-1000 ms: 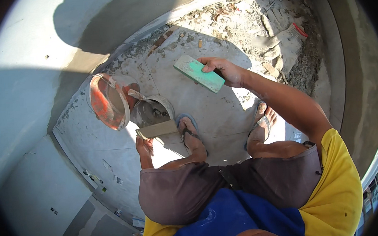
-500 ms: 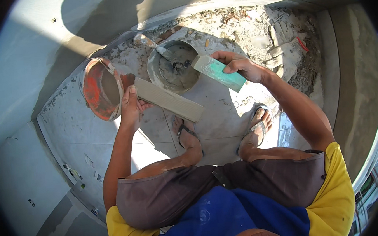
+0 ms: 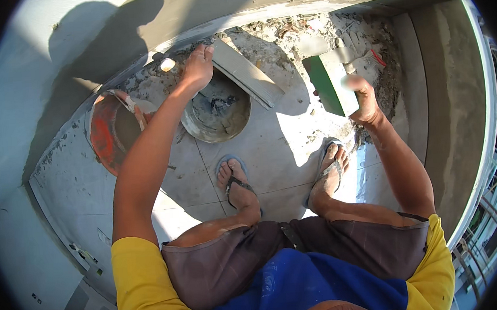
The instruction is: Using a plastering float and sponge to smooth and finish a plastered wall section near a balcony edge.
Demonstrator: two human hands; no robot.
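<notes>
My left hand (image 3: pixel 198 69) is closed on the end of a long, flat, grey board (image 3: pixel 249 75) smeared with cement. It reaches over the far side of a round bucket (image 3: pixel 245 129) of wet grey mortar (image 3: pixel 219 108), and the board slants across the bucket's right rim. Beyond the wrist shows the pale handle end of a trowel (image 3: pixel 167 64); the rest of that tool is hidden. Out to the right, my right hand (image 3: pixel 364 101) grips a green rectangular block (image 3: pixel 326 89) by its near right side, thumb on its sunlit face. Its hidden fingers lie behind the block.
A tilted orange-red bucket (image 3: pixel 102 139), crusted with cement, stands left of the mortar, partly behind my left forearm. Rubble (image 3: pixel 294 28) and a dirty work glove (image 3: pixel 369 61) lie along the far wall. My sandalled feet (image 3: pixel 239 184) rest on the tiles, with walls close on both sides.
My left hand has moved up and forward with the board, from beside the red bucket to over the mortar bucket. The right hand has shifted right and turned the green block.
</notes>
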